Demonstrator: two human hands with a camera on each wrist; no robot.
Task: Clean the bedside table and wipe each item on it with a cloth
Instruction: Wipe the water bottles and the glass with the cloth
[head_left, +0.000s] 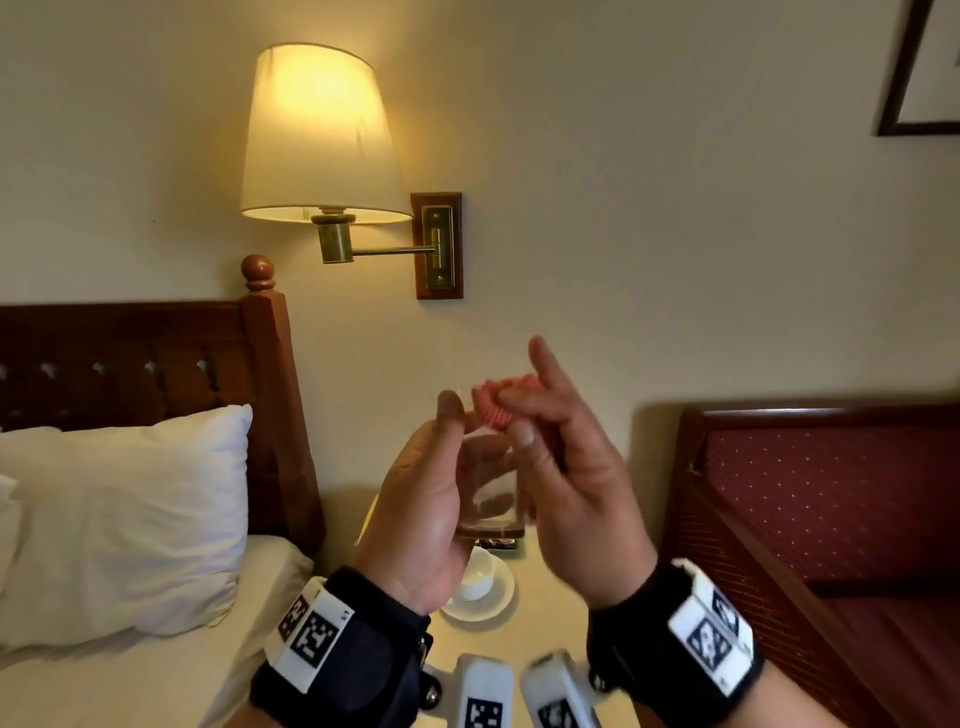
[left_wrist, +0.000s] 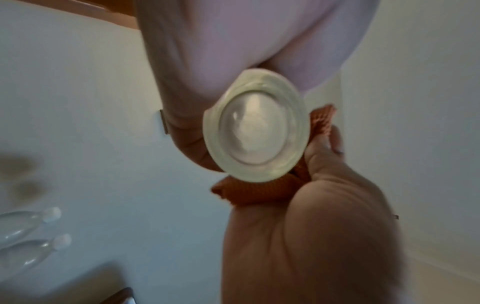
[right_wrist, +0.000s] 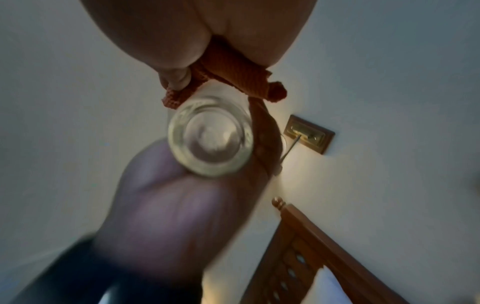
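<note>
The left hand (head_left: 421, 499) grips a glass (head_left: 491, 483) held up above the bench (head_left: 550, 613); the right hand (head_left: 566, 467) pinches a cloth (head_left: 496, 402) at its rim. Glass looks smooth, breakable: hold the body firmly.

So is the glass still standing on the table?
No, the left hand holds the glass up in the air while the right hand works the cloth at its rim.
</note>
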